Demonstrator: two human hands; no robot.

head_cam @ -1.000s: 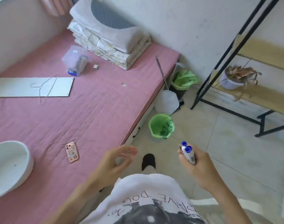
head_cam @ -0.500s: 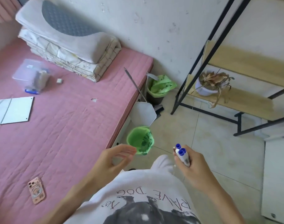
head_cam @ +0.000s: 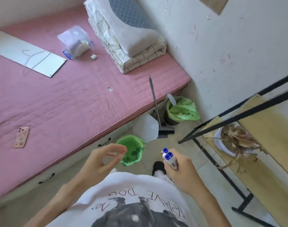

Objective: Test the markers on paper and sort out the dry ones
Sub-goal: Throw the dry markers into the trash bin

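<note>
Head view: right hand (head_cam: pixel 181 169) closed round a bundle of markers (head_cam: pixel 169 158), blue caps up, held out over the floor. Bunched grip likely keeps the set together for carrying. Left hand (head_cam: pixel 100 161) empty, fingers loosely curled, half open, near the small green bin (head_cam: pixel 131 151) beside the pink bed (head_cam: pixel 74 104). White sheet (head_cam: pixel 28 53) lies far off on the bed, probably the test surface. No marker uncapped yet.
</note>
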